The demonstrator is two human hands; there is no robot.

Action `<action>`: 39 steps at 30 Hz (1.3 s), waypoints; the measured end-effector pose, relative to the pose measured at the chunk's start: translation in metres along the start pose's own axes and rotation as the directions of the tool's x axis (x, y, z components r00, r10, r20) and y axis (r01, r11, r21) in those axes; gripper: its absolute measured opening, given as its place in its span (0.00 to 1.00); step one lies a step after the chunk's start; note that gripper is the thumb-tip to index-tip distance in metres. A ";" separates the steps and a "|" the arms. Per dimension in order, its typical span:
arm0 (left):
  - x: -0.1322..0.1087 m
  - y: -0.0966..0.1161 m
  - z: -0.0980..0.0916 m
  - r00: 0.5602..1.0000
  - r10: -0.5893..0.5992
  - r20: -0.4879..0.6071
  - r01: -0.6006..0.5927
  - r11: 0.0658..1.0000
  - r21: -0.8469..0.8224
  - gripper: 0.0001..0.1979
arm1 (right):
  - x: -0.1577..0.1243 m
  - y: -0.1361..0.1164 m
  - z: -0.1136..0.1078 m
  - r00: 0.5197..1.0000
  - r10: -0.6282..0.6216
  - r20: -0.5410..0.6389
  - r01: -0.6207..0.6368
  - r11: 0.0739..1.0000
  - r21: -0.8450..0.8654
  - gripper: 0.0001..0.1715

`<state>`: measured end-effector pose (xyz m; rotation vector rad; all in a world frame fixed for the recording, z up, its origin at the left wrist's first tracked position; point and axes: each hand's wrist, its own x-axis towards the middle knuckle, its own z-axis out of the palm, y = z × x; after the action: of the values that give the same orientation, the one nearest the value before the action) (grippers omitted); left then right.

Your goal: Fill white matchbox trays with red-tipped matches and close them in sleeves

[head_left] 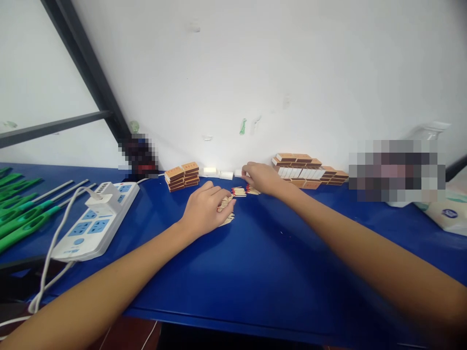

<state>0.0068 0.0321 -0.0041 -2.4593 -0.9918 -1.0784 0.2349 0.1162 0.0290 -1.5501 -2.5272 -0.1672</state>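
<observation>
My left hand [206, 209] is curled at a pile of loose matchsticks [226, 218], with some of them between thumb and fingers. My right hand [263, 178] reaches to the back of the table, its fingertips closed at the end of a small white matchbox tray [238, 172]. Two more white trays [226, 175] lie in a row to its left along the wall. Between my hands lies a small bunch of red-headed matches [239, 192], and another bunch [252, 190] sits under my right hand. The right fingertips are partly hidden.
Stacked matchboxes [181, 176] stand at the back left, and a larger matchbox stack [301, 170] at the back right. A white power strip [98, 221] with a cable and green-handled tools [32, 218] occupy the left. A tissue pack [447, 211] lies far right on the blue table [233, 282].
</observation>
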 end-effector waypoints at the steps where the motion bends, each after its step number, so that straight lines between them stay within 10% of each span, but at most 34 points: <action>1: 0.000 0.001 -0.001 1.000 -0.006 0.013 0.005 1.000 0.004 0.12 | -0.012 -0.002 -0.006 1.000 -0.008 -0.004 0.008 1.000 0.013 0.11; 9: -0.003 0.014 -0.001 0.956 0.112 0.270 -0.095 0.992 -0.078 0.27 | -0.111 -0.025 -0.018 0.972 -0.195 0.135 0.121 0.898 0.423 0.08; 18: -0.008 0.019 0.006 0.929 0.110 0.353 -0.051 0.984 -0.171 0.30 | -0.059 0.026 0.015 0.988 0.035 -0.152 0.018 0.943 0.333 0.13; 39: -0.006 0.034 0.015 0.933 0.161 0.322 -0.071 0.959 -0.274 0.23 | -0.061 0.023 0.032 0.998 -0.038 -0.050 0.049 0.970 0.240 0.10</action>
<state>0.0353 0.0114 -0.0180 -2.9515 -0.8218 -0.7995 0.2799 0.0798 -0.0145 -1.3829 -2.4414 0.0954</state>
